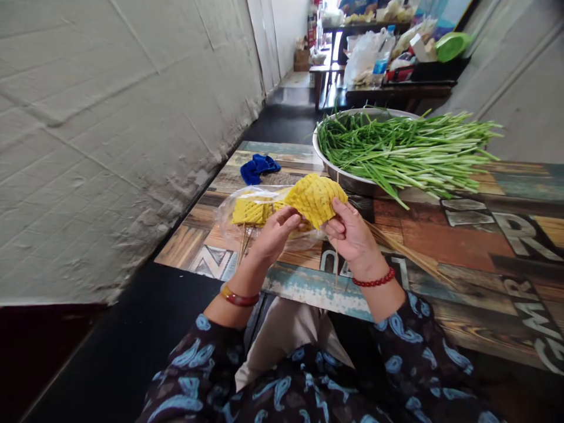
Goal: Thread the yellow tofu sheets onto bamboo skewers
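Observation:
A yellow sheet of food scored with a criss-cross pattern point(318, 198), perhaps tofu, is held up above the table. My right hand point(350, 229) pinches its right end, along with a thin wooden skewer point(337, 264) that stands upright there. Whether the skewer pierces the sheet is hard to see. At the lower left edge, the fingers of my left hand point(278, 232) are closed on the sheet. Beneath and to the left, more yellow scored pieces point(251, 210) lie in a clear plastic bag point(225, 220).
Loose skewers point(409, 252) lie right of my right hand; others point(244, 244) are by my left wrist. Behind stands a metal basin point(324, 154) heaped with long green stalks point(409, 153). A blue cloth point(259, 168) rests near the left wall point(132, 129). A cluttered table point(396, 91) is farther back.

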### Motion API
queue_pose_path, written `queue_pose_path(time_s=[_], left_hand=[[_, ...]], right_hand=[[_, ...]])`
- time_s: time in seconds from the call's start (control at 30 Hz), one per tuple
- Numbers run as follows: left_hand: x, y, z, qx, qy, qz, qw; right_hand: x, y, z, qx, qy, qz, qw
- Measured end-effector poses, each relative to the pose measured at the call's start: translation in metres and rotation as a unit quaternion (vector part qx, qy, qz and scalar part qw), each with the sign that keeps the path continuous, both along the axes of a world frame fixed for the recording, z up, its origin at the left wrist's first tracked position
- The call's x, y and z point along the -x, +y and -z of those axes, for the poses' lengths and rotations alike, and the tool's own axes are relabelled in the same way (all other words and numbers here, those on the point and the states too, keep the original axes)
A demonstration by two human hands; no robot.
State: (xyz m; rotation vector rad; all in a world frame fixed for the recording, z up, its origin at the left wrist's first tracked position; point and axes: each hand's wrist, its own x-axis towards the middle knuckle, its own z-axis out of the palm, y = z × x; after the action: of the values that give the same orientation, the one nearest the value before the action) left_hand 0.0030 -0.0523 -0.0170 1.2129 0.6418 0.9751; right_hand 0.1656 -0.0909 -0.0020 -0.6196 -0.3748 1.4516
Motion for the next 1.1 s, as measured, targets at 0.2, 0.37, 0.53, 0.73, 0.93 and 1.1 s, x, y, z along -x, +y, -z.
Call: queue_pose_path(time_s=[0.2,0.37,0.53,0.73,0.93,1.1], left_hand=[[-0.03,0.009,-0.007,0.069,-0.112,0.078,0.988],[-0.046,0.018,-0.014,0.066,-0.113,0.019,0.991],[-0.043,0.034,-0.023,0.109,-0.142,-0.011,0.984],[-0.025,0.045,-0.027,0.219,-0.149,-0.074,0.961],[-0.013,0.05,-0.028,0.279,-0.154,-0.082,0.944],[-0.011,0.052,-0.027,0.282,-0.167,-0.052,0.944]], right_hand=[[0.001,0.0,-0.004,0.024,-0.003,0.015,1.0],[0.004,0.004,-0.002,0.009,-0.096,0.077,0.992],[0.008,0.006,0.007,-0.007,-0.203,0.093,0.975],[0.002,0.003,0.008,0.014,-0.224,0.105,0.969],[-0.001,0.0,0.005,0.013,-0.244,0.089,0.966],[0.006,-0.005,0.003,-0.017,-0.304,0.086,0.949]])
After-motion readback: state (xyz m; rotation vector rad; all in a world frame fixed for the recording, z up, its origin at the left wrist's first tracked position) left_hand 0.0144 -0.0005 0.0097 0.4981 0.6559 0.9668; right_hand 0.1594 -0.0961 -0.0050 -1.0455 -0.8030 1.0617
